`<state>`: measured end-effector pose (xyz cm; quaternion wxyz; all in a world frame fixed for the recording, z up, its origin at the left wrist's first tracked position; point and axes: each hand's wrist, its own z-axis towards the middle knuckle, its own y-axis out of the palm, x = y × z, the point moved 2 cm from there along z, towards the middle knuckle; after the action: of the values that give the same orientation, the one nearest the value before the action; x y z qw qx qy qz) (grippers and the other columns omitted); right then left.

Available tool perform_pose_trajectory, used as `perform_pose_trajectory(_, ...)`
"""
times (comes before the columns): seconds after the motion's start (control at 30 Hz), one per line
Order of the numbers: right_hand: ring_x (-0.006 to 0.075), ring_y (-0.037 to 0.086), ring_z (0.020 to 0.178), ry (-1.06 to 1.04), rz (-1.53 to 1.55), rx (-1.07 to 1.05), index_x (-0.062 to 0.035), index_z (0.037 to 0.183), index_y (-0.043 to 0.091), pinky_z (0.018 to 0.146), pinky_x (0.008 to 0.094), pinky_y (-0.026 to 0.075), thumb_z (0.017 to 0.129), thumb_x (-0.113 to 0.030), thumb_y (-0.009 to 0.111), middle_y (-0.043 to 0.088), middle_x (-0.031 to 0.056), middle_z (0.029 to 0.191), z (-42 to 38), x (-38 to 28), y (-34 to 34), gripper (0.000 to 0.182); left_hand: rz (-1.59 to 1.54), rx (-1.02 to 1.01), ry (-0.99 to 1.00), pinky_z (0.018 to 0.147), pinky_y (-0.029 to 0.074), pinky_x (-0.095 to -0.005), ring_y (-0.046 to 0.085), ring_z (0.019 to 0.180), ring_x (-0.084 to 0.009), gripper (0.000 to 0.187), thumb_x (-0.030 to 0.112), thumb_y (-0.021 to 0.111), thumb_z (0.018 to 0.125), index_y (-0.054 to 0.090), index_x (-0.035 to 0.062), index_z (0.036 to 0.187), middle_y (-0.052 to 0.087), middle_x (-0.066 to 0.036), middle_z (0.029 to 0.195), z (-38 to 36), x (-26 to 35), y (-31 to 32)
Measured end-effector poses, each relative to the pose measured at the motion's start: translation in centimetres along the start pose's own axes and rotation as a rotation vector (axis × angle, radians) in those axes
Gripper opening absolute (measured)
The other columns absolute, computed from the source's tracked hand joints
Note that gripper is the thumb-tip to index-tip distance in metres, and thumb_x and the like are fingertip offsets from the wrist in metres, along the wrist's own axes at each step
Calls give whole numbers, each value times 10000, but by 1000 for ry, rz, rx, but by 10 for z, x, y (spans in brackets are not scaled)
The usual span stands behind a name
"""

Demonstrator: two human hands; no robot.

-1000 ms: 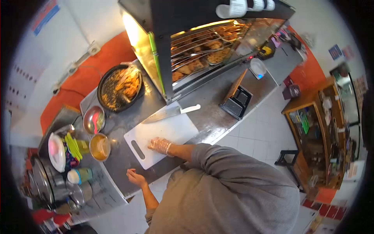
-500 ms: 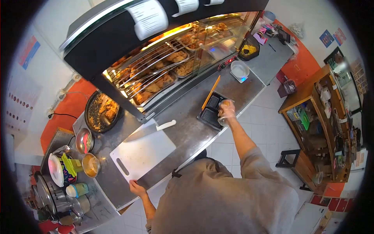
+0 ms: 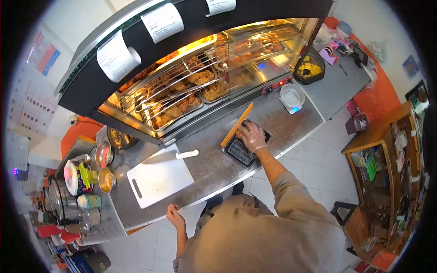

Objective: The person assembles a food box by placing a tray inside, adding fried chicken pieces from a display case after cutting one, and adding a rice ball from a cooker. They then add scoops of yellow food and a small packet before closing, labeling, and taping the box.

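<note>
From our head we look forward and steeply down through one wide, round view, dark at its corners. Our grey top [image 3: 264, 227] fills the near bottom, the desk [image 3: 209, 170] slants across mid-view, and the glass-fronted food case [image 3: 227, 59] stands beyond, across the top.

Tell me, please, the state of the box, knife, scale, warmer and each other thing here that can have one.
Box: open, lid raised.
Right hand: gloved, at the box; its grip unclear.
Left hand: bare, off the board.
Knife: lying flat, handle past the board's edge.
Scale: display lit blue.
Warmer: lit inside, stocked.
</note>
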<state>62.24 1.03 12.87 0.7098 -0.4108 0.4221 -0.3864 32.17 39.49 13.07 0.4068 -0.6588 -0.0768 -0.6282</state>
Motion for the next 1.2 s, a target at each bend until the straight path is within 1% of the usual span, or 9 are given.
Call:
perform_pose_trajectory(0.3,309,547,1059,-81,34,-18,-92,944,678,898,463,439,794,-249,606,603,134,1110,-2,15,13,229,-41,105,-165,589,364,-289,441,630,-125,391,218,419,999,514,-4,691,495,-42,636,-24,-26,-3)
perform_pose_trajectory(0.43,356,588,938,19,205,223,-49,892,668,831,472,451,755,-175,602,632,188,937,13,11,21,197,24,76,-175,618,402,-288,491,654,-133,390,256,455,989,571,-22,742,552,-60,669,-32,-13,6)
perform_pose_trajectory(0.5,372,572,969,-30,195,409,-47,989,670,859,456,441,712,-40,607,627,195,999,8,-27,-17,284,27,188,-244,625,415,-288,520,665,-138,381,264,466,983,588,-22,763,574,-75,681,-41,-18,-8)
perform_pose_trajectory(0.63,314,563,952,107,436,576,10,1031,588,866,431,434,783,28,568,588,171,1040,-27,-98,-55,250,64,-112,-276,685,464,-343,613,745,-246,318,283,505,951,631,0,877,641,-154,778,-74,-84,-33)
perform_pose_trajectory(0.7,284,551,893,-86,631,468,5,969,543,835,420,436,831,8,551,568,140,951,-51,-119,-45,138,454,-473,-320,792,500,-384,616,927,-265,398,409,471,947,626,61,1063,654,-126,982,-118,-175,-46)
perform_pose_trajectory(0.77,294,564,867,-42,849,259,-31,904,580,801,412,458,831,-33,584,585,139,921,-75,-157,-32,73,-771,-304,-624,877,500,-441,610,992,-281,417,371,593,869,571,137,1214,621,-91,1112,-123,-160,-51)
perform_pose_trajectory(0.97,212,622,752,-348,1010,-328,-29,1030,615,698,346,509,836,-97,617,640,103,808,-121,-324,17,206,-649,-584,-677,857,505,-438,612,982,-276,412,355,603,860,574,136,1207,622,-83,1105,-72,-203,-105)
perform_pose_trajectory(1.07,194,606,707,-270,1029,-570,-35,1055,609,683,338,505,867,-153,604,625,95,754,-135,-425,38,222,-566,-556,-754,846,507,-437,613,976,-273,409,345,609,854,575,135,1202,622,-79,1101,-97,-253,-187)
perform_pose_trajectory(1.2,184,586,684,-387,1023,-584,-25,1029,597,664,322,488,901,-209,551,606,86,752,-161,-540,71,229,-489,-436,-886,831,511,-435,615,968,-269,405,333,617,846,578,134,1196,623,-72,1095,-156,-328,-300)
